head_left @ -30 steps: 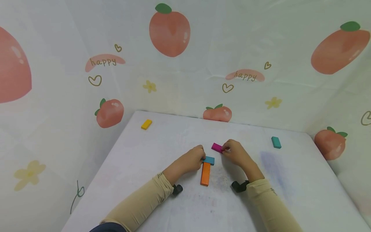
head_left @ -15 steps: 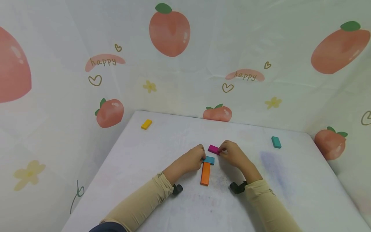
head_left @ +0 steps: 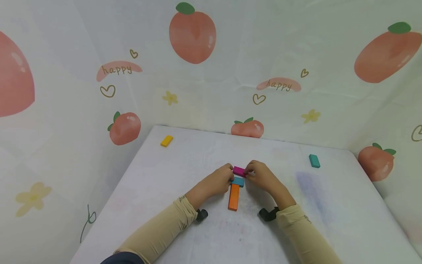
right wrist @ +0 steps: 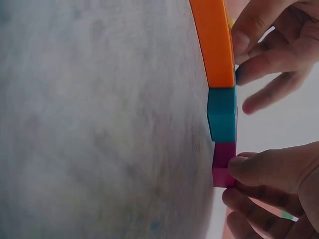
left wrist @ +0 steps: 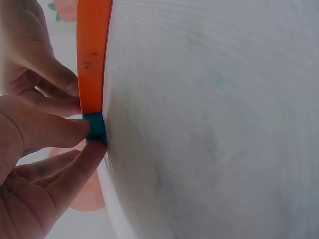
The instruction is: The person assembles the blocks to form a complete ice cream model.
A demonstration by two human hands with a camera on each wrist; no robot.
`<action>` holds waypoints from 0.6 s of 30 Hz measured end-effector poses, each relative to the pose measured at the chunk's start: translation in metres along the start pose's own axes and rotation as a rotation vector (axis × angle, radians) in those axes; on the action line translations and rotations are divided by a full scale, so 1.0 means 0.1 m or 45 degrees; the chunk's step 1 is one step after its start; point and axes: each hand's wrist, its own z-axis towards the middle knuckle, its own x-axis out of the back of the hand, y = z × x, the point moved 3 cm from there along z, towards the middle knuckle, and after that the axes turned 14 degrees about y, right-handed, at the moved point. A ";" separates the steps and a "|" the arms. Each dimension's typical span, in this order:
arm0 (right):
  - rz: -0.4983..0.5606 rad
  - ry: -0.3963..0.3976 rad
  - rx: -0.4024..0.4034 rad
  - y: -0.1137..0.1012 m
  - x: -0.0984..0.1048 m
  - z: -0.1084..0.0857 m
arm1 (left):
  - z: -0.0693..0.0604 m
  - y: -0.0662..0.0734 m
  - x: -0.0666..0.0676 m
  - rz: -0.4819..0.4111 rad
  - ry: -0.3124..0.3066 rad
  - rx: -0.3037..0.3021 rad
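My left hand (head_left: 217,181) pinches the left end of a blue block (head_left: 238,182), which lies crosswise at the far end of a longer orange block (head_left: 233,197). Thumb and finger grip that blue end in the left wrist view. Just beyond it, my right hand (head_left: 262,177) holds a magenta block (head_left: 239,171) by its right end, between thumb and fingers. In the right wrist view the magenta block (right wrist: 224,164) appears right behind the blue block (right wrist: 222,114); whether they touch I cannot tell.
On the white table (head_left: 211,234), a yellow block (head_left: 166,141) lies at the far left and a teal block (head_left: 314,161) at the far right. A fruit-patterned cloth (head_left: 211,91) hangs behind the table. Dark wrist-worn devices (head_left: 268,214) sit below the hands.
My right hand has brought the magenta block leftward and slightly nearer, from the right of the blue block to just behind it. The left hand has stayed on the blue block.
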 end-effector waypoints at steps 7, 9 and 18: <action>0.011 0.007 0.067 -0.06 -0.02 -0.02 | -0.01 0.00 0.00 0.014 0.019 -0.033; 0.023 0.009 0.088 -0.07 -0.02 -0.03 | -0.01 0.00 0.00 0.016 0.024 -0.048; 0.039 0.009 0.135 -0.09 -0.03 -0.05 | -0.01 0.00 0.00 0.020 0.028 -0.082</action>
